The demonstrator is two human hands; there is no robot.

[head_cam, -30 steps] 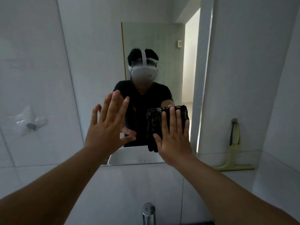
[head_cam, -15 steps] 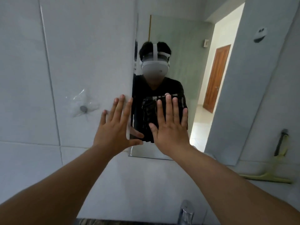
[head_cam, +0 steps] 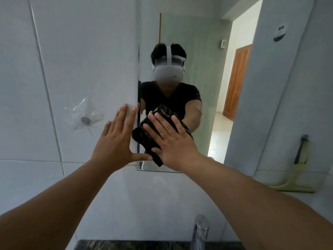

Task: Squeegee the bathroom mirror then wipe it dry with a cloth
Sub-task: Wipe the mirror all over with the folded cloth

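The frameless mirror (head_cam: 207, 87) hangs on the white tiled wall ahead. My right hand (head_cam: 173, 139) lies flat with spread fingers on a dark cloth (head_cam: 144, 136), pressing it against the mirror's lower left corner. My left hand (head_cam: 117, 139) rests open and flat on the wall tile beside the mirror's left edge, its thumb reaching under the cloth's lower end. The yellow-green squeegee (head_cam: 297, 170) with a dark grip stands upright on the ledge at the right, leaning against the wall. Most of the cloth is hidden under my right palm.
A chrome tap (head_cam: 200, 231) rises at the bottom right above a dark stone counter edge (head_cam: 126, 245). A clear plastic suction hook (head_cam: 84, 120) sticks to the tile left of the mirror. The mirror reflects a person in a headset and a doorway.
My right hand slid the cloth left and tilted it, from the mirror's lower middle to its lower left corner. My left hand stayed flat at the mirror's left edge. My view shifted left.
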